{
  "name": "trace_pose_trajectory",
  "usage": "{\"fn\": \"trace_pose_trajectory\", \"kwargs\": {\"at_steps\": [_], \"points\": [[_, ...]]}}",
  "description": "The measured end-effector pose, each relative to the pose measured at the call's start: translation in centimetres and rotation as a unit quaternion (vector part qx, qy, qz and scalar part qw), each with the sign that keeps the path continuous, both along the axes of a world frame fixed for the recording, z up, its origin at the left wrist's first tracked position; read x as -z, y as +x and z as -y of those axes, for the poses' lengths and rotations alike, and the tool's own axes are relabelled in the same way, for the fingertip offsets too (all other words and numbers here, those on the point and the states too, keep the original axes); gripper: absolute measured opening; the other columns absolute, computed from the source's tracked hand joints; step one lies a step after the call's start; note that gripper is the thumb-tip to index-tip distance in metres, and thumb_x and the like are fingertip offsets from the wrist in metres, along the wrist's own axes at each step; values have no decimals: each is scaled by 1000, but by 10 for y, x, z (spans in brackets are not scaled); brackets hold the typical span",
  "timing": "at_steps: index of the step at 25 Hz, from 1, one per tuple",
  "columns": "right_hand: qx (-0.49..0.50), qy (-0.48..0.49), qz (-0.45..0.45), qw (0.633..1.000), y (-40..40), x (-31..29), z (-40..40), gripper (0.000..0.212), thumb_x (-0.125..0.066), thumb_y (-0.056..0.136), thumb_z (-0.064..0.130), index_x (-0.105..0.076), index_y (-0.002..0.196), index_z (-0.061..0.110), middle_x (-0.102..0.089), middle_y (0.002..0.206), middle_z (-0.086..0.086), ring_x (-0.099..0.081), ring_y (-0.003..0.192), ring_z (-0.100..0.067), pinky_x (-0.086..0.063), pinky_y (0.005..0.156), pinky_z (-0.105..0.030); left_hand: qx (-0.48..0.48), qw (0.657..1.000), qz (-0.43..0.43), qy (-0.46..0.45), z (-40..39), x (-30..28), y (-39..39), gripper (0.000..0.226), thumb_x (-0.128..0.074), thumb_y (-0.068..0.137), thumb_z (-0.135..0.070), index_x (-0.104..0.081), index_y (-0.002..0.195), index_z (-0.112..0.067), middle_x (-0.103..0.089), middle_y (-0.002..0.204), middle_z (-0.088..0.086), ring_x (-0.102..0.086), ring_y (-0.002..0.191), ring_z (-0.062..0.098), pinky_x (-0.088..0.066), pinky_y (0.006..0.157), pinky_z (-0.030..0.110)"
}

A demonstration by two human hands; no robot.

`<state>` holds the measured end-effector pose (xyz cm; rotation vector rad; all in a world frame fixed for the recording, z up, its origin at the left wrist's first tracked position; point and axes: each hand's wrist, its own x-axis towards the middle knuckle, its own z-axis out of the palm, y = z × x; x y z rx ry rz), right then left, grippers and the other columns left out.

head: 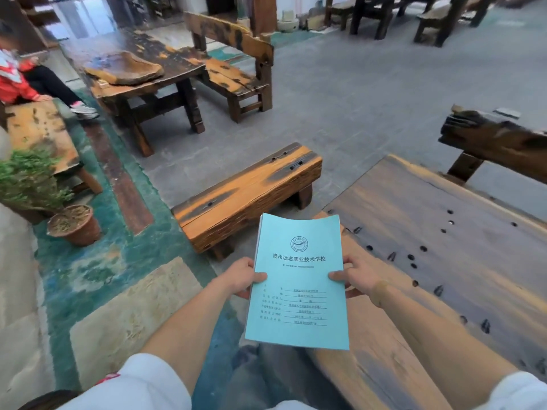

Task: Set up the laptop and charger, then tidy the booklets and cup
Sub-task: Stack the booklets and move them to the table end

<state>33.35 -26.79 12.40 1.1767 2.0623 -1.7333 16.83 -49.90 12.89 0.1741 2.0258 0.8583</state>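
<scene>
Nearest the camera, two white sleeves and bare forearms are seen reaching forward. A pale blue booklet [298, 287], or possibly a thin stack of them, since layered page edges show along its left side, is held in the air between both hands. It is gripped at mid-height on each long edge: the left hand [241, 278] is closed on the left edge with the thumb laid on the cover, and the right hand [356, 275] is closed on the right edge in the same way. On each side the fingers are pressed against the back, mostly hidden by the cover.

The long axis of the booklet runs away from the person, with the printed title upright to the viewer and the far end bowed slightly. Neither hand is clearly nearer; the hold is even.

The wooden table [444, 261] lies just to the right and below, its near edge passing under the right hand. Any setting-down is judged to call for a short shift to the right and downward.

Farther off, a low wooden bench [245, 190] stands on the floor ahead, and a potted plant [74, 223] sits at the left. No laptop, charger or cup is visible.
</scene>
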Motion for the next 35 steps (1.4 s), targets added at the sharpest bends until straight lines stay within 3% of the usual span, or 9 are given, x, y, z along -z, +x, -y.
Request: {"fn": "trace_pose_trajectory", "kwargs": {"at_steps": [3,8,15,19,26,28,31,33,35], "points": [[59,0,9,998,-7,6,-18,25,-69,88,15,-53,107,15,-74,93,-2,-70,79,-19,-61,72,-37,73,997,2,-14,-39,9,-34,30,-65,93,-24,-49,116,-16,-71,106,-2,-72,92,16,-62,80,40],[185,-15,19,982,-20,16,-31,26,-66,89,7,-53,111,13,-73,93,-2,-71,71,-14,-56,51,-26,176,983,34,-25,-105,16,-89,28,-64,94,-25,-48,116,-18,-70,106,-3,-70,98,15,-60,85,40],[317,-29,53,947,-45,35,-21,33,-68,88,10,-52,116,9,-72,99,-6,-70,78,-22,-59,63,-33,305,950,51,-46,-162,39,-144,25,-63,95,-22,-47,114,-16,-70,103,-1,-69,90,13,-59,69,30],[375,-49,83,922,-52,50,-5,33,-67,88,7,-50,117,9,-71,98,-5,-70,76,-21,-58,61,-33,352,932,66,-52,-175,58,-157,18,-63,95,-17,-48,104,-14,-69,112,5,-68,98,21,-58,84,37],[401,-53,122,906,-62,83,-1,34,-66,87,4,-51,116,11,-69,102,-7,-69,76,-18,-53,52,-26,369,924,66,-73,-179,97,-161,22,-64,94,-15,-47,107,-9,-68,120,12,-68,106,27,-57,89,42],[409,-60,127,902,-66,96,-2,34,-66,86,3,-50,115,13,-68,103,-7,-70,81,-21,-58,59,-32,372,924,42,-83,-183,107,-161,20,-65,93,-14,-47,102,-11,-67,119,12,-67,106,28,-57,90,42],[409,-57,137,900,-68,114,-5,35,-68,83,5,-51,110,19,-69,107,-7,-71,91,-26,-59,82,-46,382,919,11,-92,-190,117,-161,23,-66,92,-15,-46,103,-12,-65,120,11,-65,103,24,-56,85,36],[405,-50,147,901,-68,123,-10,35,-68,83,7,-51,110,20,-70,108,-6,-69,93,-26,-57,86,-46,395,913,-2,-103,-195,124,-159,26,-65,92,-15,-46,110,-11,-63,121,10,-62,99,22,-53,78,30],[398,-42,166,901,-68,126,-13,34,-67,84,9,-50,110,19,-68,108,-4,-66,95,-24,-55,87,-39,404,909,-8,-105,-199,129,-155,32,-64,93,-13,-48,121,-9,-63,124,8,-62,105,23,-53,82,30]]}}
